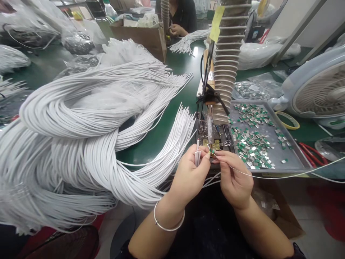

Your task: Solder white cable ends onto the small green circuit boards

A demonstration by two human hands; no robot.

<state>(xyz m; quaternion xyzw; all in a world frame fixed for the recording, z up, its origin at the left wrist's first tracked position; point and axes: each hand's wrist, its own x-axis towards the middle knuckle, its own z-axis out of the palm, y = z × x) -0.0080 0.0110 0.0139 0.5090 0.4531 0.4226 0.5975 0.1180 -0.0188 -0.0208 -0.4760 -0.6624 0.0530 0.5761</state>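
Note:
My left hand (190, 176) is closed around a few white cable ends (197, 155) that stick up between its fingers. My right hand (234, 174) pinches a small green circuit piece (212, 154) and a thin solder wire (283, 176) that runs off to the right. Both hands meet just below the tip of a soldering iron (209, 126) fixed upright in a stand. A big bundle of white cables (88, 144) lies to the left, its cut ends fanning toward my hands.
A metal tray (293, 158) with several small green circuit pieces sits right of the iron. A ribbed fume hose (229, 54) rises behind it. A white fan (320, 93), tape ring (288, 120) and red pliers (312, 153) lie at right. Another person (179, 21) works at the far end.

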